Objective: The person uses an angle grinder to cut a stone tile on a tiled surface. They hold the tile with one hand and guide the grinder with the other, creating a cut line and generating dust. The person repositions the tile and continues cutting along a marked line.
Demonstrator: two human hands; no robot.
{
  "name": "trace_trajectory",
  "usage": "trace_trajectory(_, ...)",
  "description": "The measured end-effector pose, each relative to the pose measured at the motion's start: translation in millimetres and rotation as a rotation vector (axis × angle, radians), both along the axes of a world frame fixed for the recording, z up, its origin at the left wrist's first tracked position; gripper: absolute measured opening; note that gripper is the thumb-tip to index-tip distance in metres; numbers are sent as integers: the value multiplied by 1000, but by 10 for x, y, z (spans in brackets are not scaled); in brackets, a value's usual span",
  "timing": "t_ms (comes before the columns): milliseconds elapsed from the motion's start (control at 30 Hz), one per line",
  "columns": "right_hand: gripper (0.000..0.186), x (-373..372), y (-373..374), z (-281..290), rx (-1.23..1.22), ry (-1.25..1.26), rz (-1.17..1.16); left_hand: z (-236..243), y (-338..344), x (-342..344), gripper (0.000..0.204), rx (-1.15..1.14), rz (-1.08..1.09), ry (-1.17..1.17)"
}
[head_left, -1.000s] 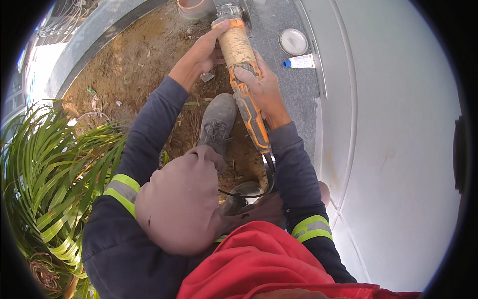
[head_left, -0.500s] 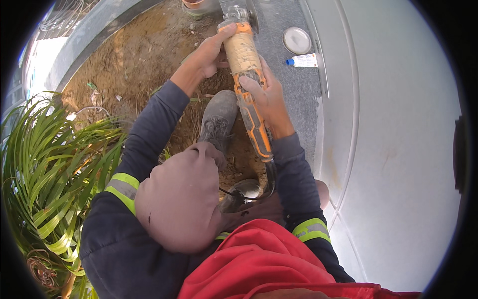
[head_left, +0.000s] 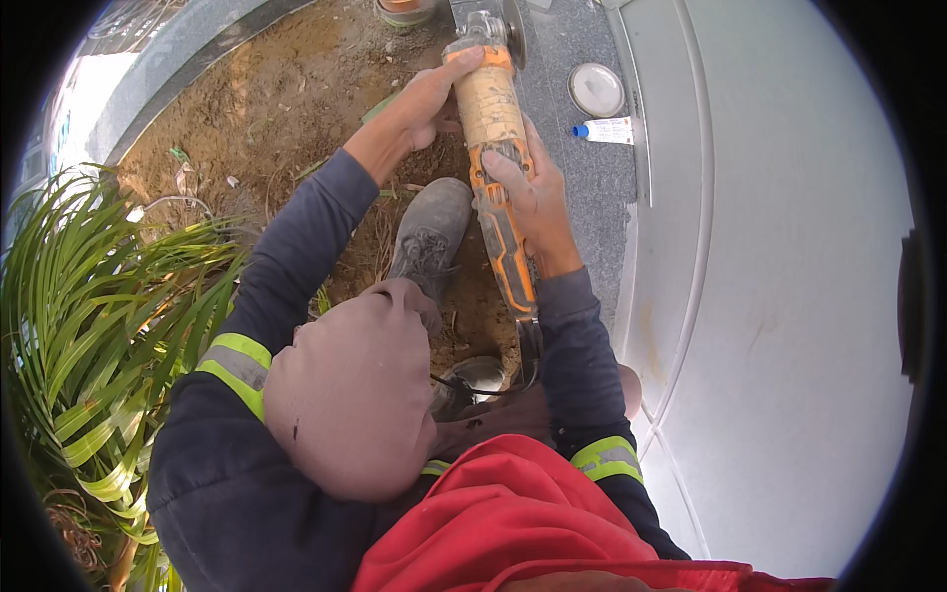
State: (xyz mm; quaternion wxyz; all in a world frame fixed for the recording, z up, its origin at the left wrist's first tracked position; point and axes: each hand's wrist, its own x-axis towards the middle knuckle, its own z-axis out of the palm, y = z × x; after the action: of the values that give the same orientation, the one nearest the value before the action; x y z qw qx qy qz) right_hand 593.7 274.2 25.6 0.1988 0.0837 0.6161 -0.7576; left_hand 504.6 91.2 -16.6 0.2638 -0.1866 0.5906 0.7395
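An orange and black angle grinder (head_left: 490,113), its body wrapped in tan tape, stretches away from me between both hands. My left hand (head_left: 430,99) grips its front part from the left, the thumb lying on the orange collar behind the gear head. Farther back, my right hand (head_left: 538,202) is closed round the dark and orange handle. The disc (head_left: 515,35) stands at the far end, on the right side of the head, over a grey stone slab (head_left: 587,187). A black cord (head_left: 529,347) runs from the handle's rear toward my legs.
On the slab lie a round whitish lid or dish (head_left: 597,90) and a white tube with a blue cap (head_left: 604,130). A pale wall (head_left: 789,247) rises at the right. Palm leaves (head_left: 118,326) fill the left, beside bare soil (head_left: 266,128). A pot (head_left: 402,10) stands at the far edge.
The grinder and both hands sit slightly farther right in the picture, while the lid and tube appear a little lower. Both hands keep their hold.
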Motion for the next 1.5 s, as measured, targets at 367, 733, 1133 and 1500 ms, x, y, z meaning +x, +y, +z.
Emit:
trace_trajectory(367,79,-114,-27,-16,-24,32,7,-36,-7,-83,80,20,5,20)
trace_trajectory(733,83,85,26,112,-5,24,17,82,25,122,84,-37,-25,13)
trace_trajectory(1133,83,71,38,3,15,9,6,17,25,81,83,-15,-31,7)
trace_trajectory(1500,84,-8,-7,34,-26,-7,4,-58,-16,20,85,4,-47,30)
